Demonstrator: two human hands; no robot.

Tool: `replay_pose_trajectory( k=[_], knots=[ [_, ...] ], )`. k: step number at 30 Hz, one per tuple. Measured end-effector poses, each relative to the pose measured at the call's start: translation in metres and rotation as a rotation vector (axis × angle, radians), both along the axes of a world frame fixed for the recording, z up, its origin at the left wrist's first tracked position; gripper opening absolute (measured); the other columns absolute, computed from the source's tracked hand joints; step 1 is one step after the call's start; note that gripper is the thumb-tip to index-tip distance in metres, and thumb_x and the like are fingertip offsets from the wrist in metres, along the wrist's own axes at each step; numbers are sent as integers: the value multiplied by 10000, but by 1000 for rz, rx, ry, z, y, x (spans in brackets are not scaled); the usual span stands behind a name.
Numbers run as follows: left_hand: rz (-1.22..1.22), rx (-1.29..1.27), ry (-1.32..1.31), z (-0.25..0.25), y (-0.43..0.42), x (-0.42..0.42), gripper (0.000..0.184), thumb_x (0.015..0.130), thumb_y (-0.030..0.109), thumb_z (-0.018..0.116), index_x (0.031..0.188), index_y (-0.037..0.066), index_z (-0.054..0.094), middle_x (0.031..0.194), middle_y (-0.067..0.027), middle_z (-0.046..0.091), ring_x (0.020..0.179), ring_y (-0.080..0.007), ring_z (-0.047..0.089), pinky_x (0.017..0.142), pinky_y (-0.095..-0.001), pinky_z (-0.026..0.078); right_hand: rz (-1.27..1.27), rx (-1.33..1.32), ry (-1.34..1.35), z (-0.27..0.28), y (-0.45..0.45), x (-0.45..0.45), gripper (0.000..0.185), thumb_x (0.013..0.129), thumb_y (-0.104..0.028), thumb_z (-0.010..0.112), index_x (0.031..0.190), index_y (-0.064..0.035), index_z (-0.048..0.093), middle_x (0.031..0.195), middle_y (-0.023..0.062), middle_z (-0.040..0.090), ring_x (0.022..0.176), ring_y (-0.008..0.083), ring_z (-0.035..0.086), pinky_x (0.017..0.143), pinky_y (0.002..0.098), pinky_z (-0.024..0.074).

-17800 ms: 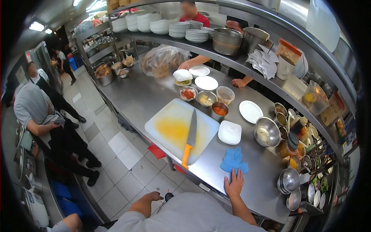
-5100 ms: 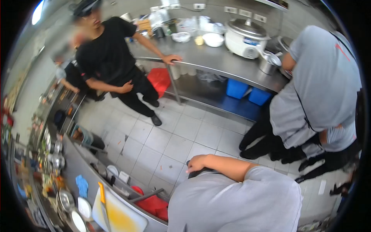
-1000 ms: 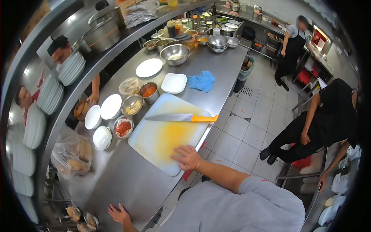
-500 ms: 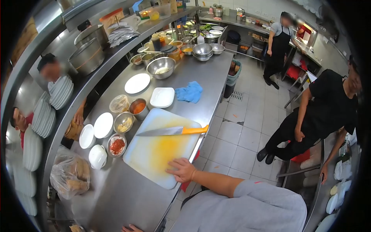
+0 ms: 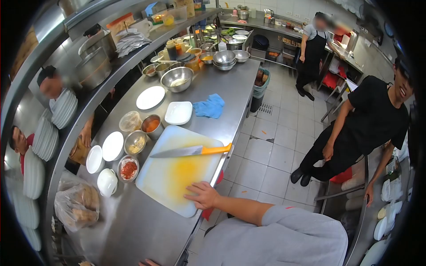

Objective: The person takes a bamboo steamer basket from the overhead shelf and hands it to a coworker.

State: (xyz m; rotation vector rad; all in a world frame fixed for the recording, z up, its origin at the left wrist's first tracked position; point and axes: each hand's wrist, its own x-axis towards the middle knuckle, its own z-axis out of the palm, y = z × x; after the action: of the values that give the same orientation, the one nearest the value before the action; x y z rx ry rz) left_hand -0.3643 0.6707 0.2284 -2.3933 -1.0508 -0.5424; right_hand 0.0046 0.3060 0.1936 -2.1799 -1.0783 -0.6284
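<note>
My right hand [image 5: 202, 195] lies with its fingers spread on the near corner of a white cutting board [image 5: 155, 179], which is stained yellow in the middle. Across the board's far half rests a knife [image 5: 182, 152] with a yellow handle, apart from my hand. At the bottom edge of the view, the fingers of my left hand [image 5: 149, 263] show in part, stretched out on the steel counter. Beside the board stand a bowl of chopped red food [image 5: 128, 169], a bowl of pale chopped food [image 5: 136, 142] and a cup of orange-red sauce [image 5: 152, 124].
On the steel counter [image 5: 133, 221] are white plates [image 5: 150, 97], a square dish [image 5: 179, 113], a blue cloth [image 5: 209, 106], metal bowls [image 5: 176, 80] and a plastic bag [image 5: 76, 201]. A person in black [image 5: 372, 124] stands behind on the right. Others are beyond the plate shelf and at the back.
The view has shifted slightly, so the counter sits a little further left. The person in black has raised their head. My right hand stays on the board; less of my left hand shows.
</note>
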Motion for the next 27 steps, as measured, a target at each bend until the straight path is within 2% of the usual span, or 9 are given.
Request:
replay_pose_trajectory(
  k=[3,4,6,7,12,22,24,25,27],
  knots=[
    [-283,324,238,24,0,-7,446,1048,464,726,1261,76,781,1239,-192,769,1167,-353,734,991,-556,584,10,-3,-3,-1,2,1,547,872,-301,695,1417,-292,742,1521,98,637,1358,332,608,1116,523,464],
    [-261,319,238,15,10,-4,446,1048,464,726,1261,76,781,1239,-192,769,1167,-353,734,991,-556,584,32,-5,-6,0,3,1,547,872,-301,695,1417,-292,742,1521,98,637,1358,332,608,1116,523,464],
    [413,-610,83,-23,33,3,754,1130,673,385,1717,199,398,1798,-100,337,1654,-341,303,1279,-644,304,-3,-39,20,3,3,0,560,875,-306,691,1433,-295,736,1529,98,633,1370,335,600,1113,530,461],
    [428,-609,70,-26,30,3,754,1130,673,385,1717,199,398,1798,-100,337,1654,-341,303,1279,-644,304,14,-35,13,0,4,1,560,875,-306,691,1433,-295,736,1529,98,633,1370,335,600,1113,530,461],
    [467,-478,21,-32,25,8,726,1128,688,373,1648,199,505,1734,-68,445,1602,-318,398,1232,-589,391,-2,-3,-12,-5,2,1,582,875,-315,684,1455,-303,730,1533,100,636,1384,332,594,1116,531,455],
    [383,-461,-17,-31,25,6,719,1130,659,425,1638,159,517,1737,-107,438,1598,-330,405,1225,-589,398,-27,0,-5,0,3,2,564,857,-310,688,1417,-291,753,1514,97,646,1356,328,609,1131,516,450],
    [-191,152,12,33,-13,13,449,1051,449,732,1248,48,782,1212,-211,768,1146,-373,731,1009,-539,584,-11,36,-39,1,0,-1,563,851,-287,683,1408,-296,759,1510,94,649,1342,324,619,1088,511,482],
    [-202,146,13,54,-27,18,449,1051,449,732,1248,48,782,1212,-211,768,1146,-373,731,1009,-539,584,-22,30,-36,1,0,-2,563,851,-287,683,1408,-296,759,1510,94,649,1342,324,619,1088,511,482],
    [-73,-233,-45,81,-43,32,440,1046,404,759,1237,7,773,1180,-221,768,1103,-391,737,996,-517,596,12,37,-4,-1,1,1,565,854,-284,681,1414,-293,754,1514,97,644,1345,327,612,1079,511,489]
  ],
)
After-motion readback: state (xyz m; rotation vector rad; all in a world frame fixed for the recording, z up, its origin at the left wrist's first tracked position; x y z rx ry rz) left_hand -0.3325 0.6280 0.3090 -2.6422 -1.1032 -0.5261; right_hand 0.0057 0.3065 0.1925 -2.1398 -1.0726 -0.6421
